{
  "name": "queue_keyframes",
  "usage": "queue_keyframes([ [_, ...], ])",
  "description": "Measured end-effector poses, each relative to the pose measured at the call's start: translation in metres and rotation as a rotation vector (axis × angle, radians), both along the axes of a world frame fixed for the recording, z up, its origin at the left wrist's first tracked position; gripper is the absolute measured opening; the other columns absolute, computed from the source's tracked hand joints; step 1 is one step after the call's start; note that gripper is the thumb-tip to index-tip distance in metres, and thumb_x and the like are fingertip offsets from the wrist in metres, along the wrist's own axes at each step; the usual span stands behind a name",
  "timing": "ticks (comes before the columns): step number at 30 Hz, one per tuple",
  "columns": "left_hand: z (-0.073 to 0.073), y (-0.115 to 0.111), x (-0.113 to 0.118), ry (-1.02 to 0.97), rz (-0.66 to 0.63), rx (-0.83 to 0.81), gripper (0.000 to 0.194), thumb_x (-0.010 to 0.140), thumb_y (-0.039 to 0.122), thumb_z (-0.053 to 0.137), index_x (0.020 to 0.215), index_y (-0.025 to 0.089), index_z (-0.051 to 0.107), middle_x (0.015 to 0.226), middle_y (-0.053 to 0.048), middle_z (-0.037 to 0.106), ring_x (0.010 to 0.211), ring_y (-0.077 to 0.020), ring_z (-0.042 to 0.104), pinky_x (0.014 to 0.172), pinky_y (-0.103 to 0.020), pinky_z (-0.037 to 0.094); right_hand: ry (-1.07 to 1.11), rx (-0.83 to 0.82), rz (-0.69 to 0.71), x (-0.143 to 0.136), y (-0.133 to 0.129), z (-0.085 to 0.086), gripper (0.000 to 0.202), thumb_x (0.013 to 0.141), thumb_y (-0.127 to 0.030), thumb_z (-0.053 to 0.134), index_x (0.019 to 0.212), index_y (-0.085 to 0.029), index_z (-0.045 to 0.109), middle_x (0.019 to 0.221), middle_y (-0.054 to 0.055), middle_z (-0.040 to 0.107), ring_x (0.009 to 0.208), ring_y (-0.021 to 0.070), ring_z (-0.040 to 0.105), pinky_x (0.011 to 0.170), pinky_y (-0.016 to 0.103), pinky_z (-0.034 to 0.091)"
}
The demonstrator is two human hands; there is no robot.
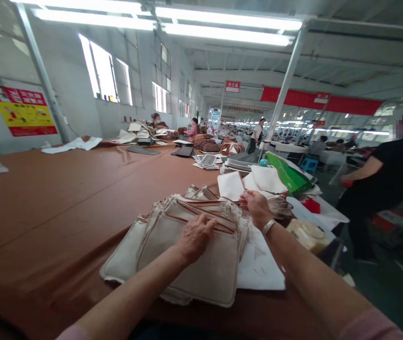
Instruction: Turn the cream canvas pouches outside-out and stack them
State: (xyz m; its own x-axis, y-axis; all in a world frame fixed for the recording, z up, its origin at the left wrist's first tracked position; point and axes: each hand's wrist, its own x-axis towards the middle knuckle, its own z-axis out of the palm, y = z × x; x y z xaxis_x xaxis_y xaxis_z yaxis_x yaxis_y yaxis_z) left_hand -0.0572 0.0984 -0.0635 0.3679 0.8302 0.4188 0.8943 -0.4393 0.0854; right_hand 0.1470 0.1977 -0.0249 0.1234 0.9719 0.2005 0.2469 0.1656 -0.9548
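A stack of off-white fabric panels (201, 269) with brown-trimmed edges lies on the brown-covered table in front of me. My left hand (196, 236) rests on top of this stack, fingers loosely bent beside the brown trim; its fingertips are partly hidden. To the right, my right hand (256, 208) is closed, pinching the lower right corner of a small white panel (230, 186) with a brown edge. This panel is raised at an angle behind the stack. Close beyond the right hand is a second pile of white panels (268, 179).
White paper (260, 264) lies under the stack's right side. A green bag (288, 172) and a yellowish block-shaped thing (306, 235) are at the right. Farther along the brown table (46, 203) are more fabric piles. A person in black (389, 179) stands at the right.
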Motion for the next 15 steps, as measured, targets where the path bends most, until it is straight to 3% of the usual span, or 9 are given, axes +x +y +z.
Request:
queue_keyframes([
  [3,-0.009,0.015,0.023,0.038,0.003,-0.015,0.013,0.086,0.023,0.061,0.098,0.018,0.062,0.099,-0.01,0.062,0.097,-0.0271,0.058,0.086,-0.042,0.048,-0.029,-0.033,0.352,-0.008,-0.012,-0.016,0.025,0.097,-0.031,0.054,0.114,-0.014,0.061,0.107,0.008,0.066,0.089,0.0192,0.066,0.077,0.036,0.057],
  [7,-0.023,0.016,0.037,0.092,-0.026,-0.015,0.025,0.085,0.025,0.064,0.108,0.016,0.057,0.115,-0.014,0.06,0.112,-0.0311,0.052,0.092,-0.047,0.044,-0.131,-0.057,0.721,-0.027,-0.012,-0.022,0.02,0.097,-0.027,0.054,0.102,-0.013,0.066,0.095,0.006,0.07,0.087,0.0171,0.067,0.079,0.031,0.055],
  [9,-0.026,0.012,0.041,0.118,-0.042,-0.015,0.025,0.087,0.018,0.059,0.112,0.014,0.056,0.117,-0.016,0.06,0.113,-0.0313,0.053,0.092,-0.047,0.045,-0.22,-0.087,0.833,-0.039,-0.005,-0.026,0.018,0.094,-0.027,0.06,0.102,-0.013,0.066,0.099,0.006,0.069,0.088,0.0188,0.067,0.079,0.035,0.055],
  [11,-0.025,0.003,0.043,0.146,-0.067,-0.023,0.019,0.089,0.01,0.05,0.106,0.013,0.058,0.104,-0.015,0.065,0.099,-0.0286,0.06,0.083,-0.042,0.049,-0.314,-0.126,0.894,-0.051,0.003,-0.031,0.021,0.094,-0.029,0.06,0.108,-0.013,0.063,0.107,0.006,0.066,0.091,0.0204,0.066,0.079,0.038,0.056],
  [15,-0.017,-0.049,0.032,0.176,-0.18,-0.038,0.014,0.087,0.01,0.048,0.082,0.019,0.058,0.078,-0.004,0.065,0.071,-0.0211,0.062,0.063,-0.03,0.048,-0.452,-0.171,0.942,-0.06,0.012,-0.038,0.028,0.095,-0.029,0.058,0.119,-0.015,0.058,0.116,0.009,0.063,0.095,0.0212,0.065,0.08,0.04,0.056],
])
